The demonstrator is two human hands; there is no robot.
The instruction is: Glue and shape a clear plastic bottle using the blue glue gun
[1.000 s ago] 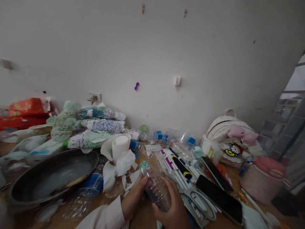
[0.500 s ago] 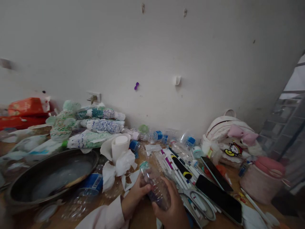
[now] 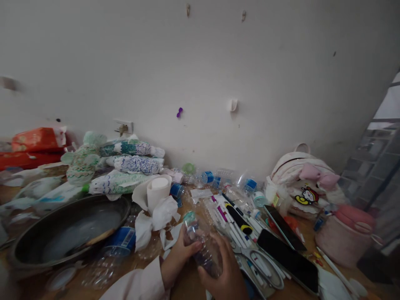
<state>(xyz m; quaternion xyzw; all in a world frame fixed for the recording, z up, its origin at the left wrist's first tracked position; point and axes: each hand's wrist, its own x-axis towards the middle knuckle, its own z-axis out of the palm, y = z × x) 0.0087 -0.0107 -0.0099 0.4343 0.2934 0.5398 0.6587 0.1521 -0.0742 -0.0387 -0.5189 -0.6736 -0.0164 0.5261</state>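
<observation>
A clear plastic bottle (image 3: 204, 243) with a greenish cap is between my two hands, tilted with its capped end away from me. My left hand (image 3: 179, 256) grips it near the neck, thumb lying across its side. Around the lower part curls my right hand (image 3: 223, 268), fingers on the far side. Just right of that hand lie grey-handled scissors (image 3: 265, 266) and several markers (image 3: 233, 227). Torn white paper (image 3: 164, 214) lies beyond my left hand, beside an upright paper roll (image 3: 158, 193).
At left stands a dark basin (image 3: 18, 246) holding whitish contents and a wooden stick. Another bottle with a blue label (image 3: 121, 241) lies beside it. Paper-covered, fish-like bottles (image 3: 137, 164) are stacked behind. Phones (image 3: 287, 260), a backpack (image 3: 300, 175) and a pink pouch (image 3: 340, 241) sit at right.
My left thumb has shifted slightly along the bottle toward the right hand. Both hands keep their grip, and the bottle stays almost in the same place.
</observation>
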